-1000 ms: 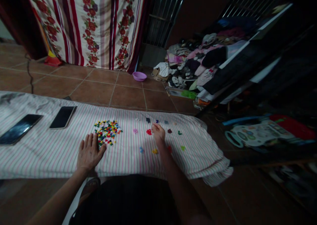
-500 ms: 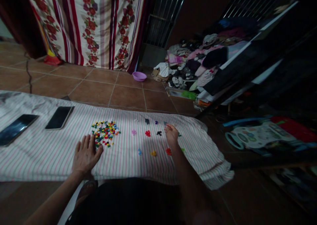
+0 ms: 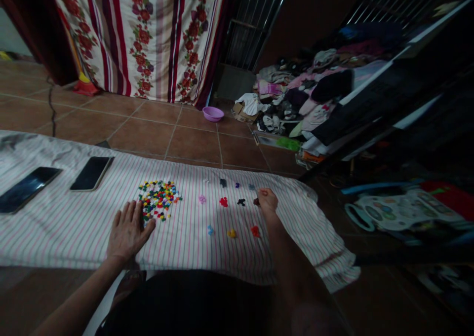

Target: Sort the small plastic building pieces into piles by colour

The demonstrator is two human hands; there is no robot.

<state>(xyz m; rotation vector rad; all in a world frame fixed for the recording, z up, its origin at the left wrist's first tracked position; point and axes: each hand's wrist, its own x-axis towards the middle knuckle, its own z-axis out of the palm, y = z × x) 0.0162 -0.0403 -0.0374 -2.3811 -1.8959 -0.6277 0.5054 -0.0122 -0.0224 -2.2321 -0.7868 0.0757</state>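
My left hand (image 3: 126, 230) lies flat with its fingers spread on the striped cloth (image 3: 177, 249), beside a mixed pile of tiny coloured pieces (image 3: 159, 199). Over on the right, my right hand (image 3: 267, 200) has its fingertips pinched together; whatever is between them is too small to make out. It is close to a brown cluster (image 3: 256, 202) and a grey-blue one (image 3: 251, 186). Small single-colour clusters stand in rows: pink (image 3: 202, 199), red (image 3: 223, 202), black (image 3: 241, 202), dark grey (image 3: 222, 182), purple (image 3: 237, 185), light blue (image 3: 210, 230), yellow (image 3: 231, 233) and orange-red (image 3: 255, 231).
Two phones, one black (image 3: 27, 190) and one with a pale edge (image 3: 92, 173), lie on the cloth's left. Beyond it are a tiled floor (image 3: 144, 133), a purple basin (image 3: 213, 113), a floral curtain (image 3: 159, 45) and a heap of clothes (image 3: 296, 89).
My right hand has shifted right and slightly down, uncovering the brown cluster. The left hand keeps its place beside the pile. The view has tilted a little.
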